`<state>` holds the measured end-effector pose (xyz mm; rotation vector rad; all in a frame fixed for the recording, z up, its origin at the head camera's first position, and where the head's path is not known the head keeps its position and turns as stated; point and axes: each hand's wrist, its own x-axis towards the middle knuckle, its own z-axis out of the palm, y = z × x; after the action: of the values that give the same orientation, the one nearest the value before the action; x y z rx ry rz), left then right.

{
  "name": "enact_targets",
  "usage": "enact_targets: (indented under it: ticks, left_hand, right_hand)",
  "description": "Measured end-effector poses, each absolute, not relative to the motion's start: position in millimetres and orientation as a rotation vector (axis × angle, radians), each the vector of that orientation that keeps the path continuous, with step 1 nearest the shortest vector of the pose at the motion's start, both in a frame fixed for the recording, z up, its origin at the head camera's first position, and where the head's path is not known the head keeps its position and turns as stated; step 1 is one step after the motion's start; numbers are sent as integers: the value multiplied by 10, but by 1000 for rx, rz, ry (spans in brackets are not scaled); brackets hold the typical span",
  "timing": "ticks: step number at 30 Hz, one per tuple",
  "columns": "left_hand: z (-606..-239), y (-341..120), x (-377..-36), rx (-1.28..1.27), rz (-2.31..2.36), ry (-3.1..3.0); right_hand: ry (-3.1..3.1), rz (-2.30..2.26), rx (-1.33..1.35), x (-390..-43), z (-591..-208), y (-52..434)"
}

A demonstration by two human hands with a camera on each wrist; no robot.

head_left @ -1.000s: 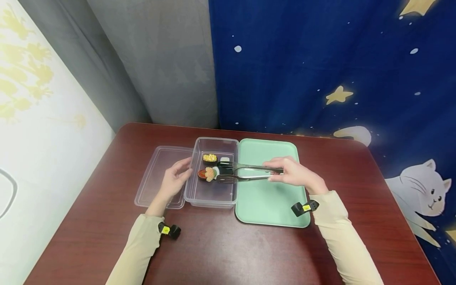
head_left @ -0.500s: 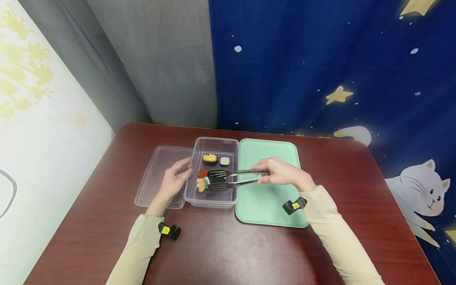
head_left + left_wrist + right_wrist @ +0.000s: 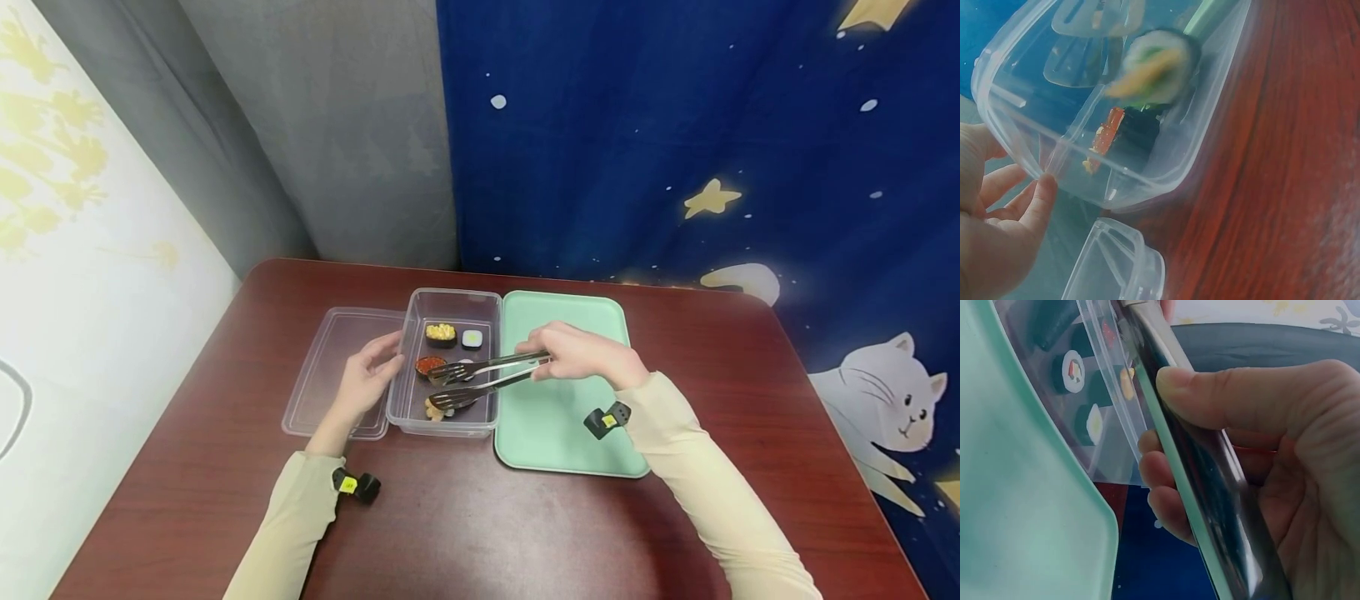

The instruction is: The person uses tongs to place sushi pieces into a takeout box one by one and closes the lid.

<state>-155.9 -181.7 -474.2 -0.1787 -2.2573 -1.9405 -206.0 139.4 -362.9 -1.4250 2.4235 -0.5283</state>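
Right hand: your right hand (image 3: 581,357) grips the metal tongs (image 3: 487,377) near their hinge end, thumb on top and the other fingers (image 3: 1163,472) curled underneath; the hand sits over the green tray (image 3: 562,442).
Tongs axis: the tongs run roughly right to left, from your hand across the box wall, tips dipping toward the near end of the clear box (image 3: 408,404). The two blades stand slightly apart at the tips.
Sushi roll: the shrimp-topped roll (image 3: 435,408) lies at the near end of the box, just under the lower blade. Whether the blades pinch it or it rests on the box floor you cannot tell from the head view.
Direction from fingers: the roll lies to the left of your right-hand fingers and a little nearer to you, at the far tip of the tongs.
Left hand: your left hand (image 3: 365,379) is open, its straight fingers (image 3: 1038,200) touching the box's left wall; it holds nothing. It is the nearer hand to the roll, with only the wall between.
Other pieces: a corn-topped piece (image 3: 441,333), a small roll (image 3: 472,338) and a red roe piece (image 3: 430,365) sit at the far end of the box, apart from the roll.
Lid: the clear lid (image 3: 330,375) lies flat on the desk (image 3: 465,517), touching the box on its left.
Left wrist view adds: it shows the roll (image 3: 1154,69) through the wall, blurred, with the blades above it; the head view hides this.
Right wrist view adds: it shows your grip on the tongs (image 3: 1210,487) closely, but not the tips.
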Motion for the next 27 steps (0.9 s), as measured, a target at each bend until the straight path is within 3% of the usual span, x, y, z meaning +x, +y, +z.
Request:
enact_targets:
  ticks: [13, 27]
  left_hand:
    - [-4469, -1757, -1454, -184, -1980, -2279]
    - [-4706, -1815, -1548, -185, -1934, -2272]
  right_hand:
    - [2410, -460, -1396, -2102, -3527, 1357]
    - [2418, -111, -1311, -2085, -3278, 1134]
